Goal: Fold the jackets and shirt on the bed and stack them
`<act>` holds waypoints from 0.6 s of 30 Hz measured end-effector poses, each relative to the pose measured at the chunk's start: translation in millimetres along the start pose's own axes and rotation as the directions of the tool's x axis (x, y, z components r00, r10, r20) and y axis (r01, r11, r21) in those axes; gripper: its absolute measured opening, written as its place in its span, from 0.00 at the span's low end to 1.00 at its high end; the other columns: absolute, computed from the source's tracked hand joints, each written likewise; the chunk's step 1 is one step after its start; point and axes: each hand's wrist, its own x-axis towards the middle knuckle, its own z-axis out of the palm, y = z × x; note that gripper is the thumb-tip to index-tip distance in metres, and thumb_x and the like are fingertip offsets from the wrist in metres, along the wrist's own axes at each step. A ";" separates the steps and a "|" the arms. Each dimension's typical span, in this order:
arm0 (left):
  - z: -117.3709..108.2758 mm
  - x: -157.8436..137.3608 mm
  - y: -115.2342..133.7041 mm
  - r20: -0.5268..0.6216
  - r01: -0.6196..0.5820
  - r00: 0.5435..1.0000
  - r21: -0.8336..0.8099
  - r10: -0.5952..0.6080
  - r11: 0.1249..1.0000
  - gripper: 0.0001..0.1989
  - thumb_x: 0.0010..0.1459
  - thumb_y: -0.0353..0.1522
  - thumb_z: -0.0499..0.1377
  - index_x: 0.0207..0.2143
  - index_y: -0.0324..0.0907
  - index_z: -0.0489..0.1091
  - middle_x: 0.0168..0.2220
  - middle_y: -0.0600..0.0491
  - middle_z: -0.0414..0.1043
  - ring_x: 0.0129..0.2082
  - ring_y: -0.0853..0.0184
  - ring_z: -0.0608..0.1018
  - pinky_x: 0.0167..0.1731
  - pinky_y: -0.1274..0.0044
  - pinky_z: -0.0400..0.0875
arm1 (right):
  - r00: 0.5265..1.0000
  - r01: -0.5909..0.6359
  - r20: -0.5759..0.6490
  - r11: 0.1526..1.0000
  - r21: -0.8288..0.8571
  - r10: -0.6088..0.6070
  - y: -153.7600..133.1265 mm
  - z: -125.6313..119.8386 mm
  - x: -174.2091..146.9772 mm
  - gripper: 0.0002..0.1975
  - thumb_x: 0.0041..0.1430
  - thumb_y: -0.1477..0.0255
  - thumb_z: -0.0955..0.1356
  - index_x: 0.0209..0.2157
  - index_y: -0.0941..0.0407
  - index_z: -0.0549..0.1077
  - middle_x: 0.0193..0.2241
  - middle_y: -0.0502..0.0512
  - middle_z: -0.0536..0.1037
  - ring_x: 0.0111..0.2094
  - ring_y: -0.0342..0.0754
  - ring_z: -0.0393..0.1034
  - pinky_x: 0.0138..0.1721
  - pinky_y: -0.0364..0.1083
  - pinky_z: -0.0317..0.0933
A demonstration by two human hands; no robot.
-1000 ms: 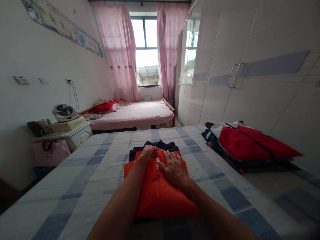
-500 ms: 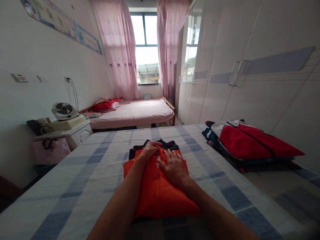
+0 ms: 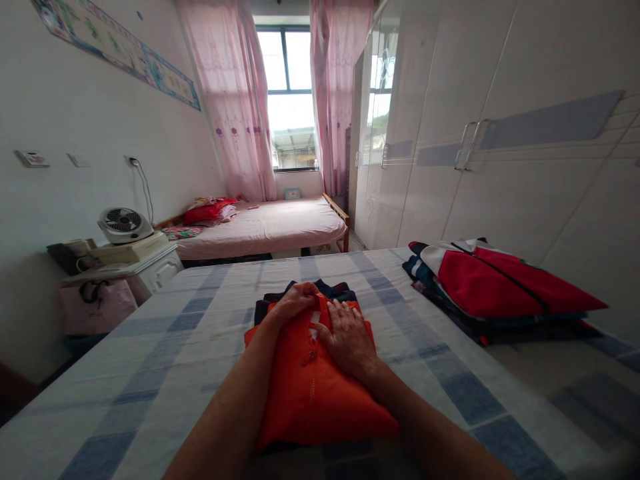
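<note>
A folded orange jacket [image 3: 320, 407] lies in front of me on dark folded clothes [image 3: 330, 288], which show past its far edge. A white label and a dotted line run near its middle. My left hand [image 3: 296, 301] has its fingers bent together at the collar, closed on the cloth; the fingertips are partly hidden. Beside it, my right hand [image 3: 350, 337] lies flat on the jacket's right side, fingers stretched forward and holding nothing.
The jacket rests on a bed with a blue-and-white checked sheet [image 3: 165, 347]. To the right sits a stack of folded clothes [image 3: 500, 280], red and white on top. Behind are a pink-covered bed [image 3: 280, 223], a wardrobe [image 3: 435, 193], and a small fan [image 3: 124, 225] on a cabinet.
My left hand has shifted slightly left and its fingers have curled more at the collar. The jacket's near left edge spreads a little lower; my right hand stays almost in place.
</note>
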 end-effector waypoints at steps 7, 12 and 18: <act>-0.8 -3.3 3.3 -0.084 -0.054 0.995 0.002 0.054 0.999 0.05 0.43 0.31 0.59 0.25 0.40 0.65 0.20 0.59 0.66 0.21 0.74 0.68 0.22 0.82 0.61 | 1.000 -0.002 0.018 1.000 0.011 0.002 -2.5 -3.3 0.0 0.36 0.63 0.52 0.51 0.62 0.63 0.55 0.62 0.64 0.55 0.63 0.57 0.46 0.61 0.55 0.38; 2.4 -3.7 5.5 -0.205 -0.057 0.976 0.119 0.080 0.991 0.03 0.46 0.27 0.56 0.23 0.41 0.63 0.19 0.60 0.62 0.21 0.74 0.66 0.23 0.81 0.61 | 1.000 -0.007 0.023 1.000 0.018 0.006 -3.2 -4.0 0.0 0.36 0.62 0.51 0.52 0.62 0.63 0.55 0.62 0.65 0.54 0.63 0.58 0.46 0.61 0.55 0.38; 9.3 2.1 -0.3 -0.283 -0.030 0.948 0.372 0.144 0.928 0.05 0.56 0.31 0.58 0.30 0.38 0.67 0.32 0.54 0.69 0.33 0.69 0.72 0.36 0.73 0.68 | 1.000 -0.008 -0.025 1.000 0.014 0.008 -2.4 -3.9 -0.9 0.37 0.60 0.49 0.54 0.64 0.57 0.51 0.64 0.61 0.49 0.64 0.59 0.41 0.61 0.57 0.35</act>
